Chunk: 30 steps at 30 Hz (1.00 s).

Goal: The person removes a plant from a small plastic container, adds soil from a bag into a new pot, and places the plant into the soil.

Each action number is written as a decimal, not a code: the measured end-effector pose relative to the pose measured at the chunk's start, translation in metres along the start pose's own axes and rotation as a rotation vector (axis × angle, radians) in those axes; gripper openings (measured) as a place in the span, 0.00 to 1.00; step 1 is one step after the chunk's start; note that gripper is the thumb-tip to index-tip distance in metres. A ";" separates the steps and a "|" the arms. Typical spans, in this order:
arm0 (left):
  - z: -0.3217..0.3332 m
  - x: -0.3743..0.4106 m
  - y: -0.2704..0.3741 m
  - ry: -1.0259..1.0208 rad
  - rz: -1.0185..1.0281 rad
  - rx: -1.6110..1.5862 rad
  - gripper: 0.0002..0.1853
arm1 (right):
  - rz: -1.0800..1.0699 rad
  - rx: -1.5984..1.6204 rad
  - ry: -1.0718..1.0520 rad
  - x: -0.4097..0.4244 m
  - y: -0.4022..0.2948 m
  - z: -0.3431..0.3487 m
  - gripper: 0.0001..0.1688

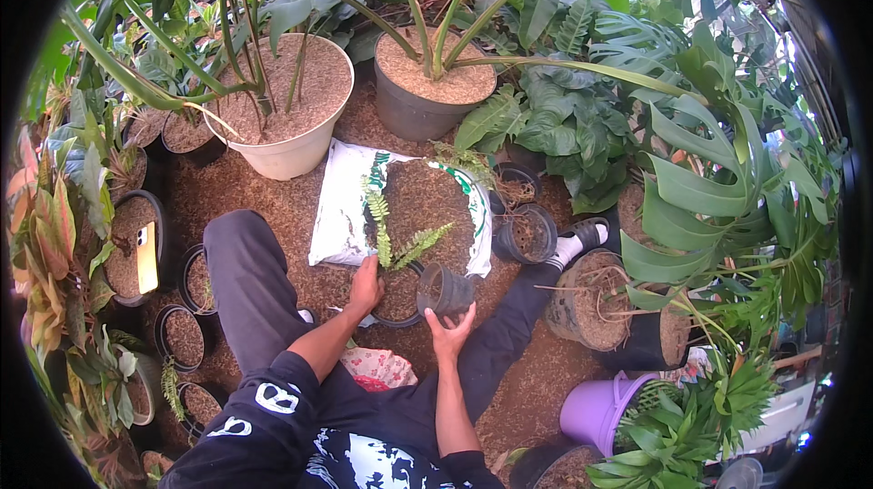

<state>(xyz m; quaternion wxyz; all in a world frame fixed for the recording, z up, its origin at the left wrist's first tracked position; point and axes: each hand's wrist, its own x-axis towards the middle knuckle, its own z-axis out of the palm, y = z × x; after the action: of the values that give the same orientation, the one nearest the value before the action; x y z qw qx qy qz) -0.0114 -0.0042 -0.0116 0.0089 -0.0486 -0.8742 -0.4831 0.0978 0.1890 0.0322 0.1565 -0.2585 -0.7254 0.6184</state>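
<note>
My right hand (pixel 450 333) cups a small black plastic nursery pot (pixel 436 291) from below, its mouth tilted to the left. Beside it, a wider black pot (pixel 397 322) filled with brown growing medium rests on the ground between my legs. My left hand (pixel 366 286) is at that pot's left rim, by the base of a small fern (pixel 383 233) with two green fronds. Whether those fingers grip the fern is unclear. Just beyond lies a white plastic sack (pixel 346 216), cut open, with loose brown growing medium (pixel 426 202) in it.
A cream pot (pixel 286 158) and a dark grey pot (pixel 423 110) with tall plants stand ahead. Two black pots with dry roots, one of them the nearer pot (pixel 525 235), sit by my right foot. A purple bucket (pixel 593 410) is at right; a phone (pixel 146 258) leans in a pot at left.
</note>
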 end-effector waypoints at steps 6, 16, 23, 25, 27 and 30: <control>0.003 0.001 -0.003 0.041 -0.001 0.025 0.26 | 0.003 0.012 0.001 -0.001 0.000 0.001 0.72; 0.003 0.000 -0.002 0.043 0.003 0.079 0.26 | 0.015 0.020 -0.003 -0.002 -0.007 0.001 0.71; 0.005 0.001 0.003 0.065 -0.016 0.067 0.25 | -0.026 -0.029 0.006 -0.001 -0.002 0.001 0.70; 0.006 0.001 -0.004 0.061 -0.013 0.099 0.24 | -0.026 -0.044 -0.001 -0.002 -0.002 0.002 0.71; 0.007 0.001 -0.006 0.061 -0.005 0.115 0.23 | -0.004 -0.060 -0.004 -0.002 -0.001 0.003 0.73; 0.006 0.001 0.000 0.068 0.010 0.119 0.23 | -0.029 -0.091 0.002 -0.002 0.001 0.002 0.73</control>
<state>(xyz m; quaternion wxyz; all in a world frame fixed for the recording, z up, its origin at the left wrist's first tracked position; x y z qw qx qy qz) -0.0121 0.0010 -0.0149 0.0439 -0.0359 -0.9004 -0.4314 0.0987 0.1859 0.0313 0.1544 -0.2556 -0.7562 0.5822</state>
